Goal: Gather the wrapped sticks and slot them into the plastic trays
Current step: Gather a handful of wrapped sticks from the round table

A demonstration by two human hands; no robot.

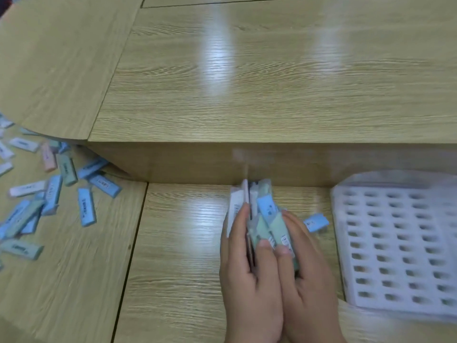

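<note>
Clutching one bundle (265, 220), two hands (247, 273) (309, 276); one tray (395, 240).

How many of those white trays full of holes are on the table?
1. The plastic tray lies at the right on the lower table beside the right hand; others may be stacked beneath.

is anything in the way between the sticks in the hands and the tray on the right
Only one blue stick, which shows past the right hand, in the gap between the held bundle and the plastic tray. Blur hides whether it lies loose on the table. The tray's visible slots look empty.
</note>
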